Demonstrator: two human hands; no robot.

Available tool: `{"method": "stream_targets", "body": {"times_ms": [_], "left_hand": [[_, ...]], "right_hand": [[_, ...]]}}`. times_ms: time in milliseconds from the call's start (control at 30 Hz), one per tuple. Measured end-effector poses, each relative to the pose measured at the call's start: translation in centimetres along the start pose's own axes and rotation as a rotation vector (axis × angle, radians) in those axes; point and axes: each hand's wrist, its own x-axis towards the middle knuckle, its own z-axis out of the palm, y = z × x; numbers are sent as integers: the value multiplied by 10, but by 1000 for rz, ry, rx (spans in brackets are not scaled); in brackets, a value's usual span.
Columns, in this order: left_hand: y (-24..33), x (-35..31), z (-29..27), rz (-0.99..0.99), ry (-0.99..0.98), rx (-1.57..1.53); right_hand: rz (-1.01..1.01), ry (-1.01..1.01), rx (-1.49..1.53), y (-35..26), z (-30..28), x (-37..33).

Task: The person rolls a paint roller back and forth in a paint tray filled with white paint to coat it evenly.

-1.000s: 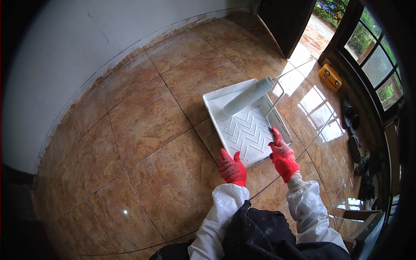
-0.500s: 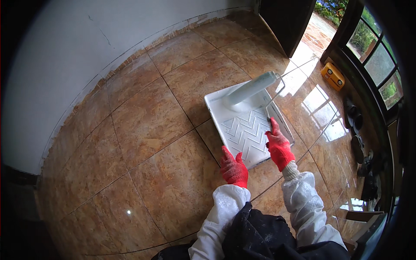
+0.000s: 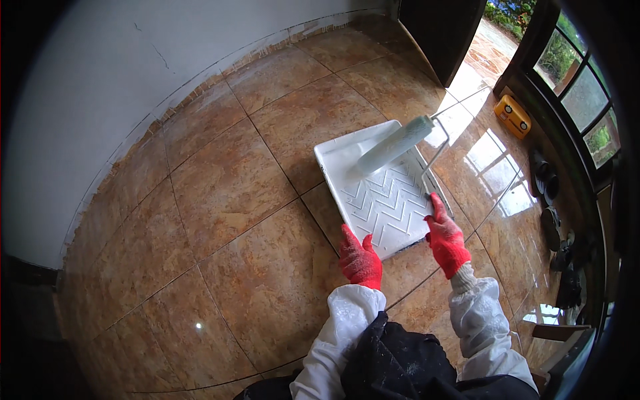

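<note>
A white paint tray (image 3: 319, 155) with a ridged chevron slope lies on the floor in front of me. My left hand (image 3: 361, 261), in a red glove, grips its near left edge, with the thumb apart from the index finger. Closed round the handle of a paint roller is my right hand (image 3: 447, 238), also red-gloved, its index finger stretched along the handle. The handle itself is mostly hidden by the glove. The roller's pale sleeve (image 3: 395, 145) slants over the tray, its lower end at the paint and its upper end raised toward the tray's far right side.
Brown floor tiles (image 3: 233, 280) surround the tray. A white wall (image 3: 100, 107) curves along the left. At the far right are a dark open door (image 3: 443, 33), a yellow case (image 3: 513, 117), several dark shoes (image 3: 551, 227) and a paned window (image 3: 580, 93).
My right hand has shifted right and slightly nearer. The roller has moved right with it and sits a little closer to the ridged slope. My left hand and the tray have stayed put.
</note>
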Motion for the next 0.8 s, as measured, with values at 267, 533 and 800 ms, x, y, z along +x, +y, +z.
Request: {"method": "stream_targets", "body": {"times_ms": [267, 533, 800], "left_hand": [[-2, 0, 1, 35, 0, 17], [3, 0, -3, -36, -145, 107], [1, -1, -1, -8, -70, 93]], "right_hand": [[-22, 135, -56, -12, -6, 32], [17, 40, 7, -28, 29, 28], [-21, -132, -5, -37, 48, 7]]}}
